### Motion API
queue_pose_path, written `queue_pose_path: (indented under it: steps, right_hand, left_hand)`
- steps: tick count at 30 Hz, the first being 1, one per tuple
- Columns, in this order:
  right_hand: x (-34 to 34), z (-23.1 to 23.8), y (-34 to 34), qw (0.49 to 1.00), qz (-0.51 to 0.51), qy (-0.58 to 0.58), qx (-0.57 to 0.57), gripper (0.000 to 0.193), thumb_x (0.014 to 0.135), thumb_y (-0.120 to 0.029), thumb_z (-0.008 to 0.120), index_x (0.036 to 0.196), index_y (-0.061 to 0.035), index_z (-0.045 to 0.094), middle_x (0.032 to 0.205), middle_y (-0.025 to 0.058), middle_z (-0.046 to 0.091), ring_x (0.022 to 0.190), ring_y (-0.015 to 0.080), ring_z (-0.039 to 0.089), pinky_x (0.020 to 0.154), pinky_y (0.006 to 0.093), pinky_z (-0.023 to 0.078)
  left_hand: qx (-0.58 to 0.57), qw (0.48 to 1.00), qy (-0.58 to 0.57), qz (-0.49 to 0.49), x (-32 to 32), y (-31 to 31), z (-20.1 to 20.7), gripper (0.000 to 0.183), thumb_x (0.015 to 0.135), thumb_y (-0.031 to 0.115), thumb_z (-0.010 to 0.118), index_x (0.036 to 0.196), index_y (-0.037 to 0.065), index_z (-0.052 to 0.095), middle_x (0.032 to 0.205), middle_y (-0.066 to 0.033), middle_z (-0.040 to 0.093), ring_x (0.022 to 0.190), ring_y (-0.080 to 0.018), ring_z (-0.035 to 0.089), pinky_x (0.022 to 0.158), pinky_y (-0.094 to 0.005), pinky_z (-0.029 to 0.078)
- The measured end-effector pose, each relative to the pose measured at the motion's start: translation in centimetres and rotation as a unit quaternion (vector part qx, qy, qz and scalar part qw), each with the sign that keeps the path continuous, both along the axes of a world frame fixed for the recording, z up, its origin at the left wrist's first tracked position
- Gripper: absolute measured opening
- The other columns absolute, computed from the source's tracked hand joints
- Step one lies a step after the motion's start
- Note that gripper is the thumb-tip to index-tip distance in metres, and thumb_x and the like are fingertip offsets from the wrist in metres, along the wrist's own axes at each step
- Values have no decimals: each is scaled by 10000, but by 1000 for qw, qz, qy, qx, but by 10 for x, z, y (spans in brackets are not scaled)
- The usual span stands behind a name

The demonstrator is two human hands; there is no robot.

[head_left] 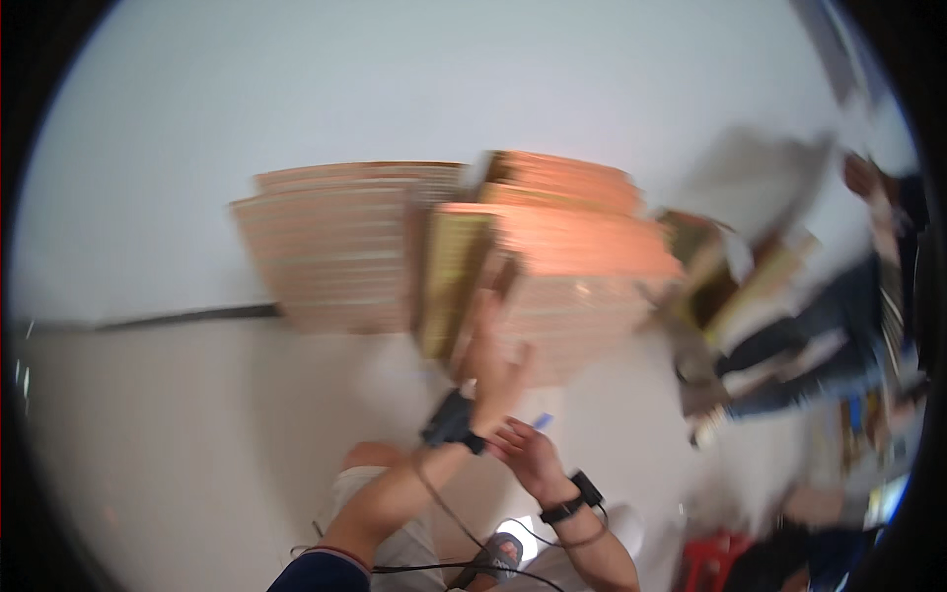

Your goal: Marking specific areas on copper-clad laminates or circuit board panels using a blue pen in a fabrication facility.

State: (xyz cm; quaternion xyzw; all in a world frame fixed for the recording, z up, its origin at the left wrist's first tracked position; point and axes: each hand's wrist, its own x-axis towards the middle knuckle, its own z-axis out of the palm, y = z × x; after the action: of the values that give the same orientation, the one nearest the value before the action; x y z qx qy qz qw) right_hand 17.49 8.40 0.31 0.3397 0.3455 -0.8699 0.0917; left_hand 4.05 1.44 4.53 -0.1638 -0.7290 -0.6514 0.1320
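My left hand [498, 360], smeared by motion, reaches up with fingers stretched and thumb apart. It is at the lower right side of a narrow yellowish carton-like block [459, 276] standing upright; whether it touches the block I cannot tell. Below it and to the right, my right hand [530, 456] has its fingers curled in. A small blue piece [543, 421] shows just past those fingers, too blurred to name or to tell if it is gripped. Beside the block are a brown layered stack [335, 247] on the left and an orange-brown layered stack [592, 242] on the right.
The stacks stand on the pale floor [197, 414] against a white wall [395, 89]. At the right, another person in dark trousers [809, 345] is near an open yellowish box [735, 286]. A red stool [712, 557] is at lower right. Cables [444, 498] run from my wrist devices.
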Motion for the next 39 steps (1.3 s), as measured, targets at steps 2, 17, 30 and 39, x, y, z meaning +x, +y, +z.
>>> queue_pose_path:
  steps: [2, 17, 30, 39]
  right_hand:
    - [-3, -7, 7, 999, 12, 17, 47, 339, 955, -197, 384, 1244, -20, 395, 1131, 138, 559, 1071, 253, 561, 936, 365, 451]
    - [18, -31, 14, 923, 116, 33, 366, 361, 828, -133, 572, 1144, 7, 468, 796, 99, 583, 761, 184, 565, 641, 309, 449]
    - [39, -36, -27, 812, 213, 94, 535, 320, 802, -153, 592, 1078, -8, 519, 773, 183, 600, 755, 342, 597, 693, 418, 472]
    - [137, 51, 27, 673, 287, 4, 681, 153, 772, -140, 558, 878, -60, 635, 983, 167, 592, 849, 318, 624, 732, 418, 513]
  left_hand:
    - [-8, 1000, -10, 14, -8, 4, -3, 638, 786, 97, 625, 1344, -46, 350, 1393, -209, 374, 1318, -301, 326, 1101, -384, 216]
    - [50, 997, -7, -57, -17, 19, -27, 609, 880, 144, 478, 1421, 4, 235, 1450, -231, 261, 1328, -333, 304, 1070, -434, 292]
    - [-193, 973, 61, -108, 24, -140, -25, 384, 898, 129, 503, 1261, 13, 466, 1224, -161, 550, 1107, -300, 539, 913, -405, 445]
    - [-255, 891, -374, -37, 187, -298, 126, 300, 880, 127, 553, 1118, -52, 587, 1010, -194, 636, 853, -255, 606, 769, -363, 493]
